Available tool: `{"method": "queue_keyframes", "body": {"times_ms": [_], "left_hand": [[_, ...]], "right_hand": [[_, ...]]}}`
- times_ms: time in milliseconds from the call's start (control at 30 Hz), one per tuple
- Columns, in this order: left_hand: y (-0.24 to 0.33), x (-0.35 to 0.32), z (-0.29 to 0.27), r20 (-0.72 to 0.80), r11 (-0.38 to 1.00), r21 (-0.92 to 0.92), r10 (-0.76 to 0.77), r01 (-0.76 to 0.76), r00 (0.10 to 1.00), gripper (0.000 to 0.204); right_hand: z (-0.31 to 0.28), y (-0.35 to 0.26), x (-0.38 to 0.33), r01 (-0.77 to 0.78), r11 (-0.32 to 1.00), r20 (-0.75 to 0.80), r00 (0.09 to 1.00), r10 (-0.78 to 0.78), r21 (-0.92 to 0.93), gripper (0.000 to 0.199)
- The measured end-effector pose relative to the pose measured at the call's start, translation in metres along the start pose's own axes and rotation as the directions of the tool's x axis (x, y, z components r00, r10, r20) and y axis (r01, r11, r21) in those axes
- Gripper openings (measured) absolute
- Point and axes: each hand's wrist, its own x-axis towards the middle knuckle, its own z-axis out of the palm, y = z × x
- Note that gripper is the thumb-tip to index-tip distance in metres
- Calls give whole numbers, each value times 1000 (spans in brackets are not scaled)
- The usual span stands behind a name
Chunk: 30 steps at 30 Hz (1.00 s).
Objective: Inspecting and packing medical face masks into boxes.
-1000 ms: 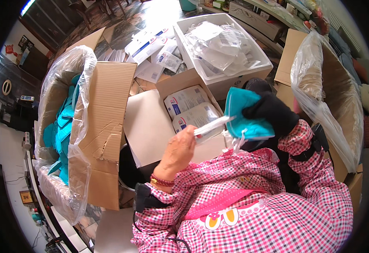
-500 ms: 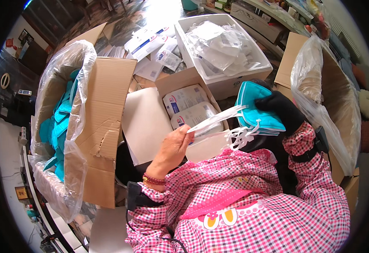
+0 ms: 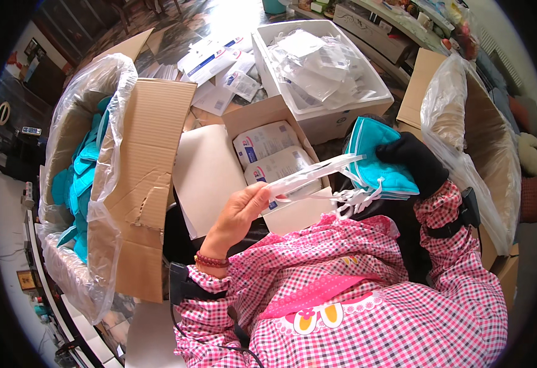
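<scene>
A small stack of teal folded face masks (image 3: 370, 144) is gripped in my right hand (image 3: 414, 161), which wears a black glove. White elastic straps (image 3: 314, 172) run from the stack's left edge to my bare left hand (image 3: 239, 211), where thumb and fingers pinch their ends and hold them stretched. More loose white loops (image 3: 355, 199) dangle beneath the masks. Behind the straps stands an open white carton (image 3: 202, 175) with plastic-wrapped packs (image 3: 274, 161) inside it.
On the left, a plastic-lined cardboard box (image 3: 149, 141) contains many teal masks (image 3: 83, 178). A white foam box (image 3: 367, 101) of clear packets is beyond the carton. Flat printed packs (image 3: 210, 64) lie on the floor. At right stands another plastic-lined box (image 3: 489, 141).
My left hand has drawn slightly left and down, pulling the straps longer. The masks in my right hand have tilted a little and shifted slightly right.
</scene>
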Motion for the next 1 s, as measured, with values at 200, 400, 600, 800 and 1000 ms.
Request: {"method": "queue_keyframes", "body": {"times_ms": [200, 400, 600, 800, 1000], "left_hand": [[-16, 10, -10, -70, 927, 360, 136, -102, 988, 19], [24, 16, 23, 46, 697, 635, 396, -332, 917, 59], [46, 44, 56, 218, 829, 372, 360, -418, 907, 58], [34, 40, 61, 324, 840, 389, 259, -377, 910, 38], [-5, 32, 35, 87, 652, 735, 182, -186, 980, 21]], "right_hand": [[15, -19, -4, 4, 957, -18, 1000, -9, -289, 58], [31, -22, -1, 166, 823, 49, 985, -167, -543, 47], [19, -9, 8, 418, 496, 310, 906, -288, -761, 48], [27, -5, 3, 181, 629, 192, 980, -52, -756, 47], [15, -18, 2, 43, 837, 61, 998, -12, -545, 48]]}}
